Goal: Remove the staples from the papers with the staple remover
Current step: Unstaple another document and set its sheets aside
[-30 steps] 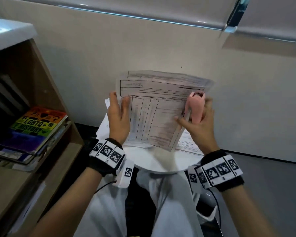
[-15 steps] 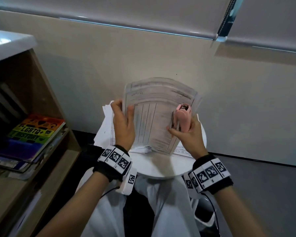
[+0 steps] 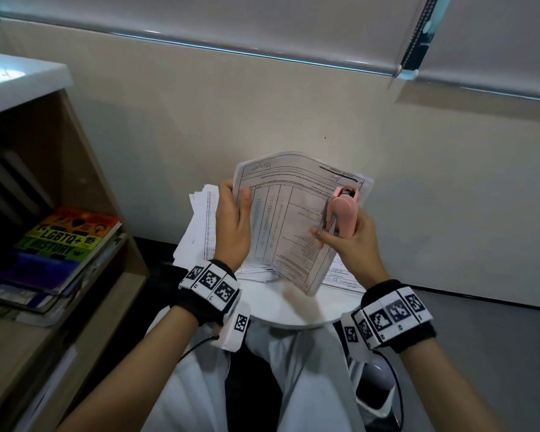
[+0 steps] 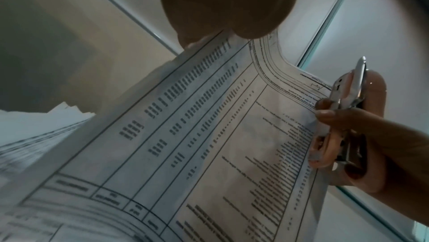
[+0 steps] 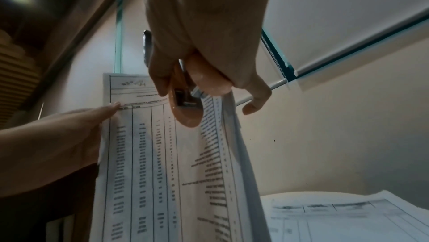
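Observation:
I hold a bundle of printed papers (image 3: pixel 287 219) upright over a small round white table (image 3: pixel 293 313). My left hand (image 3: pixel 236 210) grips its left edge, thumb on the front sheet. My right hand (image 3: pixel 349 238) grips a pink staple remover (image 3: pixel 345 210), metal jaws pointing up, and its thumb pinches the bundle's right edge. In the left wrist view the papers (image 4: pixel 209 136) fan out, with the staple remover (image 4: pixel 352 88) at the right edge. The right wrist view shows the staple remover (image 5: pixel 185 112) in front of the papers (image 5: pixel 162 163), with the left hand (image 5: pixel 58 145) opposite. No staple is visible.
More loose sheets lie in piles on the table, one at the left (image 3: pixel 197 226) and one under the bundle at the right (image 3: pixel 340 275). A wooden shelf with stacked books (image 3: pixel 69 241) stands close on the left. A wall runs right behind the table.
Both hands have brought the bundle lower and nearer the table, keeping their grip. The sheets bowed between the hands half a second ago and now stand flatter.

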Tool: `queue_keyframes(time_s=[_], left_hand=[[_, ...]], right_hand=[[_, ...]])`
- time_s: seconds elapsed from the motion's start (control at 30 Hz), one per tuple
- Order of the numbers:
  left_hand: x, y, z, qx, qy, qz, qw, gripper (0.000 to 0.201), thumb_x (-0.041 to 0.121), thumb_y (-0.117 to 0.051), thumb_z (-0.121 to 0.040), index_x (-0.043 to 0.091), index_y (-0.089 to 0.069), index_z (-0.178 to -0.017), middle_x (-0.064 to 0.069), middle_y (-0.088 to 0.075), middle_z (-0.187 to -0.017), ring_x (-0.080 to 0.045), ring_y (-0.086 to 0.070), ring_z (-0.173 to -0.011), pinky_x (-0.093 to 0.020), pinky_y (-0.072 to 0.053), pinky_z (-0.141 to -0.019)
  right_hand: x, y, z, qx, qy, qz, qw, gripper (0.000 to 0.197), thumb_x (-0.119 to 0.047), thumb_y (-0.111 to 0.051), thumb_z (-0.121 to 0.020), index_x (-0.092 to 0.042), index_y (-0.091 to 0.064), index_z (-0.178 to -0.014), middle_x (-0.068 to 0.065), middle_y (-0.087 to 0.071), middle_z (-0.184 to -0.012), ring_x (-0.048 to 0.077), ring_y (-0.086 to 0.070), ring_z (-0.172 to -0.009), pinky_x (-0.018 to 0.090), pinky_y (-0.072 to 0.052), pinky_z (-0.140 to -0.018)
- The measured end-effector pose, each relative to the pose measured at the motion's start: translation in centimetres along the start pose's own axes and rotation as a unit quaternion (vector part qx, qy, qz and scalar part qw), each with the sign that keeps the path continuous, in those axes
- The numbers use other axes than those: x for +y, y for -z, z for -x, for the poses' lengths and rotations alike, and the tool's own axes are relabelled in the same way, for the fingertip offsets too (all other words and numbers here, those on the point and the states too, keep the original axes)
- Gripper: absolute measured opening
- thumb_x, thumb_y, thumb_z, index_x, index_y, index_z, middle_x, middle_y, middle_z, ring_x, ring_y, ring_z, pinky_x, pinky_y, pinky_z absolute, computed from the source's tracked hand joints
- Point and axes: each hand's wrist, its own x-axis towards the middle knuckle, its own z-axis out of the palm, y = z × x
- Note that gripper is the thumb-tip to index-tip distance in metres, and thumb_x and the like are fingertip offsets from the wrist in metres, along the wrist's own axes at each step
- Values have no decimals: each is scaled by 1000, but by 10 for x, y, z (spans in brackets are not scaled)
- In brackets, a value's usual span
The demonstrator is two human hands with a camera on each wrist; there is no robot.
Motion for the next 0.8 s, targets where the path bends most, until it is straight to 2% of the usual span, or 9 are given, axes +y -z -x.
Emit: queue_keyframes(time_s=[0.13, 0.2, 0.27, 0.33, 0.43, 0.53, 0.67, 0.73, 0.8], left_hand=[[-9, -5, 5, 1, 13, -42, 999, 15, 26, -34, -102, 15, -42, -97, 10, -56, -83, 7, -57, -74, -12, -48, -65], [-10, -6, 3, 13, 10, -65, 998, 15, 24, -32, -102, 15, -41, -96, 10, -57, -79, 3, -56, -68, -18, -48, -61], [-8, -3, -1, 18, 8, -84, 996, 14, 28, -31, -102, 20, -39, -94, 0, -61, -77, -11, -60, -66, -32, -51, -61], [-6, 1, -4, 11, 10, -98, 995, 14, 30, -31, -102, 29, -37, -89, -2, -62, -77, -19, -62, -67, -37, -53, -60], [-3, 4, -4, -4, -7, -114, 993, 12, 30, -31, -102, 27, -39, -93, 10, -60, -78, -5, -61, -67, -29, -52, -62], [-3, 2, -3, -11, -17, -122, 992, 14, 32, -31, -102, 24, -42, -99, 12, -58, -76, -7, -60, -67, -24, -50, -60], [3, -1, 0, -15, -28, -127, 991, 18, 28, -32, -102, 17, -46, -102, 18, -56, -78, 5, -59, -70, -6, -44, -59], [9, -2, 1, -21, -34, -129, 991, 14, 26, -32, -102, 19, -44, -97, 18, -54, -74, 9, -56, -67, -5, -40, -55], [12, 0, 1, -17, -42, -129, 991, 13, 25, -32, -102, 22, -41, -94, 15, -52, -68, 6, -54, -62, -9, -39, -51]], right_hand=[[7, -6, 3, 23, -26, 10, 999, 75, -5, -82, -69, -7, -42, -133, 12, -64, -117, 23, -66, -104, 40, -57, -86], [-3, -12, -1, 62, -2, -7, 998, 83, -15, -86, -64, -11, -37, -130, 17, -57, -123, 29, -63, -108, 44, -56, -88], [-21, -14, -11, 127, 40, -47, 990, 76, -14, -86, -64, -8, -38, -123, 26, -54, -120, 37, -63, -102, 43, -60, -78], [-50, -14, -23, 177, 86, -98, 976, 64, -12, -84, -68, -1, -45, -118, 29, -61, -107, 39, -66, -88, 34, -59, -66], [-98, -23, -40, 211, 131, -171, 953, 39, -7, -79, -73, 5, -58, -103, 18, -68, -87, 30, -69, -72, 33, -57, -62], [-128, -50, -55, 183, 114, -270, 938, 45, -19, -77, -73, 2, -59, -107, 13, -65, -88, 32, -63, -82, 48, -55, -80], [-140, -92, -63, 170, 97, -301, 934, 32, -31, -71, -77, -5, -60, -91, 4, -62, -72, 19, -57, -64, 30, -50, -57], [-138, -109, -63, 167, 94, -300, 934, 21, -22, -68, -84, -5, -57, -89, 8, -60, -70, 19, -54, -57, 26, -45, -47], [-134, -120, -63, 170, 91, -285, 939, 17, -20, -68, -86, -9, -56, -80, 7, -60, -66, 21, -54, -54, 29, -44, -45]])
